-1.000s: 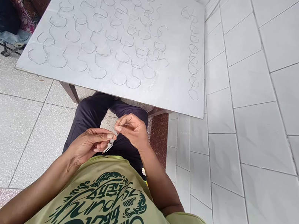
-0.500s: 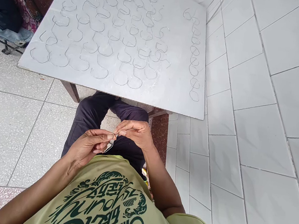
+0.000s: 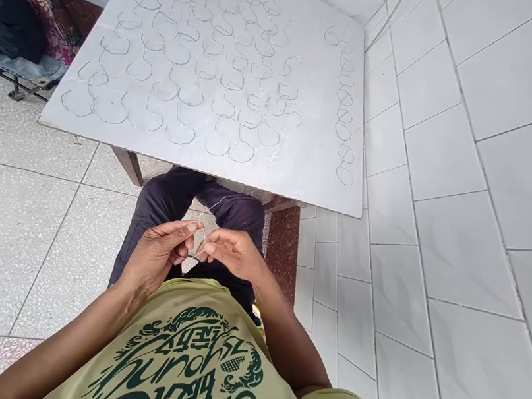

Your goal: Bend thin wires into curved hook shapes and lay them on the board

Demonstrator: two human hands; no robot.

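Observation:
Above my lap, my left hand (image 3: 161,249) pinches a thin metal wire (image 3: 216,205) between thumb and fingertips. One end of the wire sticks up and to the right past the fingertips. The rest curves down between the hands in a bent loop. My right hand (image 3: 236,255) is closed, with its thumb and fingertips on the curved part of the wire. The fingertips partly hide the wire, so its full shape cannot be made out.
A white tabletop (image 3: 314,127) stands beyond my knees, with rows of S-shaped bent wires (image 3: 181,127) and a column of looped wires (image 3: 347,105) at right. A tiled wall (image 3: 418,249) borders the right. A folding chair (image 3: 28,50) stands at far left.
The wire has turned, so one end now points up and away. My right hand has shifted slightly down and its fingertips have moved apart from the left hand's.

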